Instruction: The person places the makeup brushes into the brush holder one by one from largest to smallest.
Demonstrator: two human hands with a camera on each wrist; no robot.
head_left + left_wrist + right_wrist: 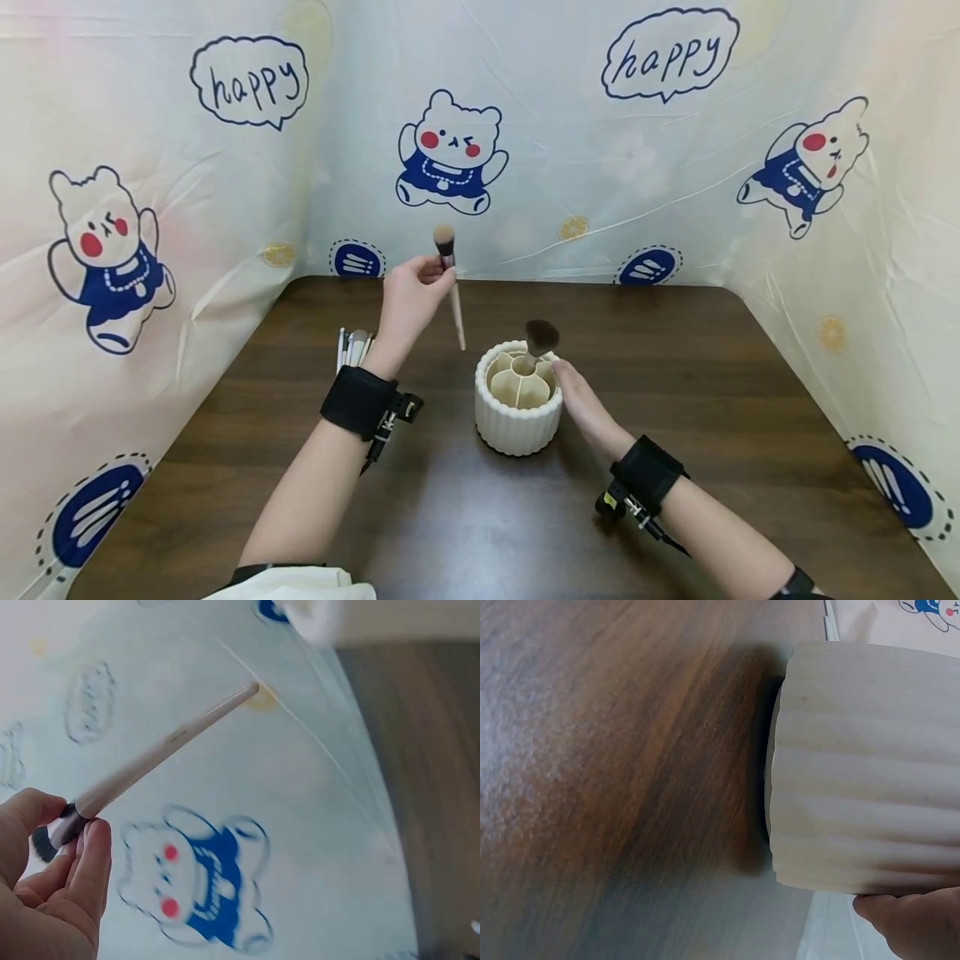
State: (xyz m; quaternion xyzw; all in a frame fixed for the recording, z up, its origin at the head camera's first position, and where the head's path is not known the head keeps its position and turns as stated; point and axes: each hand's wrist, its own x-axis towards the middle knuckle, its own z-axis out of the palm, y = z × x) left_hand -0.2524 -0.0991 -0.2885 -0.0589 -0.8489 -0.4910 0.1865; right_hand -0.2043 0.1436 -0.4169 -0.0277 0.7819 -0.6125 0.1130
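Brush [457,304] held by its ferrule [70,823]

Left hand [411,304]: fingers clamped on ferrule; handle [154,756] below them, apparently kept free. Right hand [588,408]: fingers against fluted holder [517,429], seemingly steadying it; curl unclear. Second brush [542,337] inside, beside those fingers.

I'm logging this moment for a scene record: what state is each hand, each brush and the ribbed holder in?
Left hand: pinching a makeup brush near its bristles.
Held makeup brush: above the table, bristles up.
Right hand: touching the holder's side.
Ribbed cream brush holder: upright, open-topped, one brush showing in it.
Brush in holder: dark bristles up, clear of the rim.
Other brushes: grouped, partly hidden by left arm.
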